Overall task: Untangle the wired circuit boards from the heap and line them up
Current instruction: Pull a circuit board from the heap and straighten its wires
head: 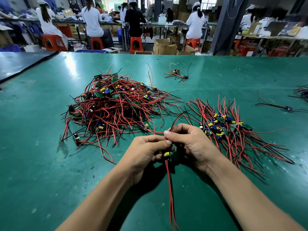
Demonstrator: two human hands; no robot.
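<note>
A tangled heap (115,104) of small green circuit boards with red and black wires lies at centre left on the green table (41,172). To the right, a row of lined-up boards (223,125) lies with wires fanned out on both sides. My left hand (146,154) and my right hand (191,144) meet in front of me, both holding one wired board (167,155) with a yellow capacitor. Its red wires hang down toward me; other red and black wires rise from my right thumb.
A small cluster of wired boards (177,74) lies farther back. A single wired board (288,108) and another bundle (302,93) lie at the right edge. Beyond the table's far edge, people sit on red stools (135,44) at other benches, with cardboard boxes (164,46).
</note>
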